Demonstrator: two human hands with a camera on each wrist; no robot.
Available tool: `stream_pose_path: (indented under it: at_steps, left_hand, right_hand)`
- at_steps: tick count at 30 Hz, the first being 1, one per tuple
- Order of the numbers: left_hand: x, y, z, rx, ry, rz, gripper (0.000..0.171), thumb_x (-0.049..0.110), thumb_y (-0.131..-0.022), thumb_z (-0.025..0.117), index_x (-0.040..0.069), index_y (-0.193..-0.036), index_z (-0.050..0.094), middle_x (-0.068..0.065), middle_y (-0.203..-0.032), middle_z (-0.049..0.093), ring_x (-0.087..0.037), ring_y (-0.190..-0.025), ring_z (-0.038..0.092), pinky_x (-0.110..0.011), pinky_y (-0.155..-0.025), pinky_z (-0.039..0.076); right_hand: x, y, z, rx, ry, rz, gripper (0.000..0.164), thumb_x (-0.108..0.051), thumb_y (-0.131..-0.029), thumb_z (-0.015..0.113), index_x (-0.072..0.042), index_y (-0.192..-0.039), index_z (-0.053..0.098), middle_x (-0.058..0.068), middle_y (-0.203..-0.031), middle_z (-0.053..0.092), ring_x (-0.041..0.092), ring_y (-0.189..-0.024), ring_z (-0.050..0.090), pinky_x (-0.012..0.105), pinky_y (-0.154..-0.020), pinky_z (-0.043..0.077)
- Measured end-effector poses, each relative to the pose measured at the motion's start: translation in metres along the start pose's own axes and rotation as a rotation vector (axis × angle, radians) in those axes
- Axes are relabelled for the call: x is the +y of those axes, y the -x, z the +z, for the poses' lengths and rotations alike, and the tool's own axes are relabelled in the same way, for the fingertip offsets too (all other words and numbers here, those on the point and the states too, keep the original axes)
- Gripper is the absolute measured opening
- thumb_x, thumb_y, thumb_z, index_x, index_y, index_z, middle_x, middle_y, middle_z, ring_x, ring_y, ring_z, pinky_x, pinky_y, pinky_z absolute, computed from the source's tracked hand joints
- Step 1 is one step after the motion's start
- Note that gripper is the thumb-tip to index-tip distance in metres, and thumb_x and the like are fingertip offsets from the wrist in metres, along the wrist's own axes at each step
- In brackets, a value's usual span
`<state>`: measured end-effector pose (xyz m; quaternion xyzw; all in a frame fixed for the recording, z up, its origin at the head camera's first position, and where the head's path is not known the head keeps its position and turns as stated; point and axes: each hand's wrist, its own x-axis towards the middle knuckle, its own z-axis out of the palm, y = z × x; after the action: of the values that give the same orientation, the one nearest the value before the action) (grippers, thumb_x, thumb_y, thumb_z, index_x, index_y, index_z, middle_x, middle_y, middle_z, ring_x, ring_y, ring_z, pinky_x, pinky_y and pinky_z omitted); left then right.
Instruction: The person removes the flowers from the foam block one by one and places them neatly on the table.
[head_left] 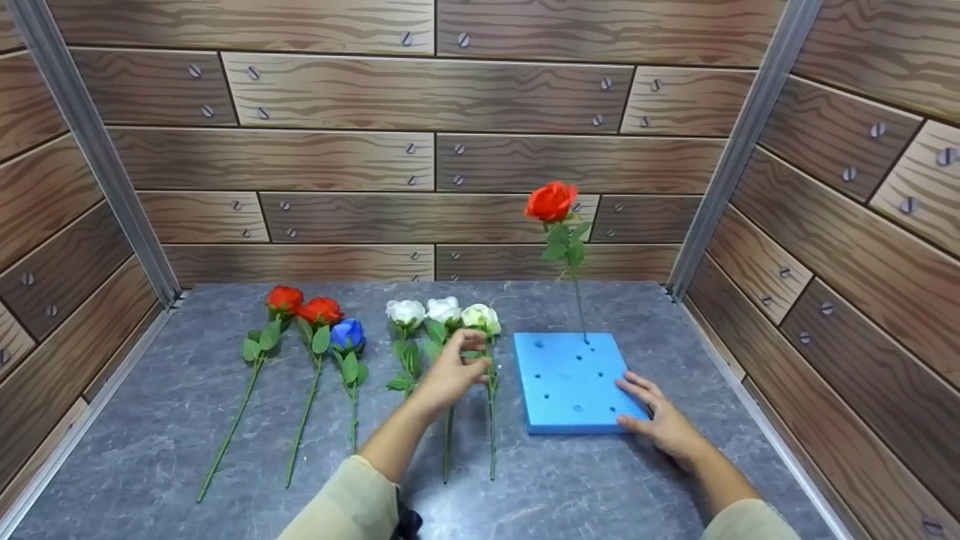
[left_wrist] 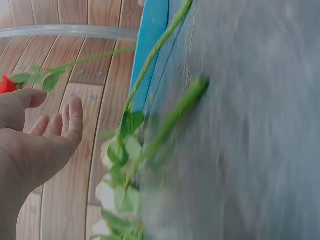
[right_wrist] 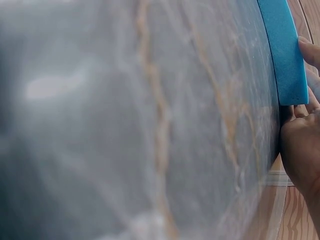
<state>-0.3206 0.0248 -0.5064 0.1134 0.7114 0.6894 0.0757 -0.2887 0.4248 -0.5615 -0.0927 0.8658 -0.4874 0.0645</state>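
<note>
A red rose (head_left: 551,202) stands upright, its stem in the far part of a blue foam block (head_left: 562,386) dotted with small holes. My right hand (head_left: 666,424) holds the block at its near right corner, fingers along the right side and thumb near the front. My left hand (head_left: 454,371) hovers over the white roses with fingers loosely bent and nothing in them; the left wrist view shows its palm (left_wrist: 40,145) bare. Below it lie two white roses (head_left: 406,313) and a greenish-white rose (head_left: 481,319), their stems partly hidden by the hand and forearm.
Farther left on the grey marbled table (head_left: 570,487) lie two red roses (head_left: 321,309) and a blue rose (head_left: 347,334), stems pointing toward me. Wood-patterned walls (head_left: 337,157) with metal corner posts (head_left: 742,150) enclose the back and sides.
</note>
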Motion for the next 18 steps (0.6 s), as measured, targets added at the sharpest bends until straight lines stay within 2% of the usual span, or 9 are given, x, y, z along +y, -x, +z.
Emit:
stream_pose_path:
  at_steps: [5, 13, 18]
  left_hand:
    - [-0.002, -0.007, 0.026, -0.024, 0.033, 0.002, 0.043, 0.004, -0.104, 0.067, 0.005, -0.145, 0.054, -0.024, -0.147, 0.055, -0.028, -0.121, 0.069, -0.041, -0.101, 0.066]
    - [-0.007, -0.019, 0.066, -0.074, 0.074, -0.026, 0.041, 0.006, -0.105, 0.067, 0.005, -0.144, 0.054, -0.027, -0.148, 0.052, -0.027, -0.121, 0.067, -0.039, -0.1, 0.066]
    - [-0.009, -0.027, 0.083, -0.091, 0.095, -0.052, 0.04, 0.01, -0.106, 0.067, 0.008, -0.145, 0.056, -0.025, -0.15, 0.053, -0.026, -0.123, 0.066, -0.039, -0.101, 0.065]
  right_hand:
    - [-0.001, 0.0, 0.001, 0.002, 0.003, 0.013, 0.077, -0.021, -0.099, 0.08, -0.004, -0.165, 0.044, 0.017, -0.181, 0.017, 0.048, -0.169, 0.003, 0.064, -0.137, 0.009]
    - [-0.002, 0.0, 0.003, 0.016, -0.014, 0.01, 0.077, -0.019, -0.098, 0.082, -0.001, -0.163, 0.045, 0.02, -0.18, 0.019, 0.05, -0.168, 0.004, 0.067, -0.137, 0.007]
    - [0.0, 0.002, 0.001, 0.014, -0.017, 0.017, 0.077, -0.018, -0.098, 0.081, -0.001, -0.163, 0.045, 0.02, -0.18, 0.018, 0.051, -0.168, 0.003, 0.068, -0.137, 0.006]
